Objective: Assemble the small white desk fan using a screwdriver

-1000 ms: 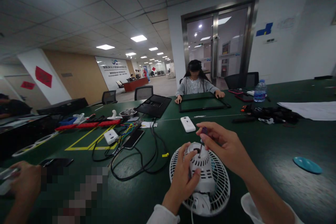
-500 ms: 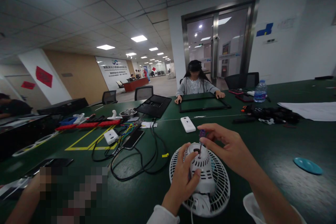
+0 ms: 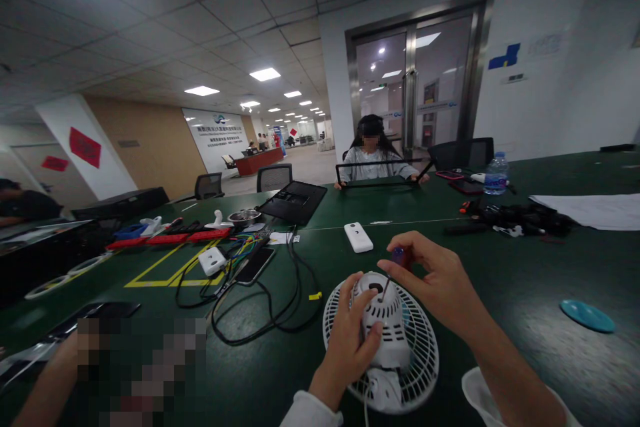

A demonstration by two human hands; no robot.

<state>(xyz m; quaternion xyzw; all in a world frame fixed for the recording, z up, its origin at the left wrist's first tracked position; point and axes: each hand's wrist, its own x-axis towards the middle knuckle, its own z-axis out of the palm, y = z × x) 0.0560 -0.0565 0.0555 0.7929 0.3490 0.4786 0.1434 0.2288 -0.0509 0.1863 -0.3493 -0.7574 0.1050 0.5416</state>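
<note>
A small white fan lies face down on the green table, its motor housing pointing up. My left hand is wrapped round the left side of that housing. My right hand pinches a small screwdriver with a purple-blue handle. The screwdriver's thin shaft slants down onto the top of the housing.
Black cables, a white remote, a white adapter and a phone lie beyond the fan. A teal disc sits at right. Across the table a person holds a black frame. Another person's arm is at lower left.
My right hand has turned slightly on the screwdriver and tilted it. The person opposite has lifted the black frame up off the table. The arm at lower left has drawn back.
</note>
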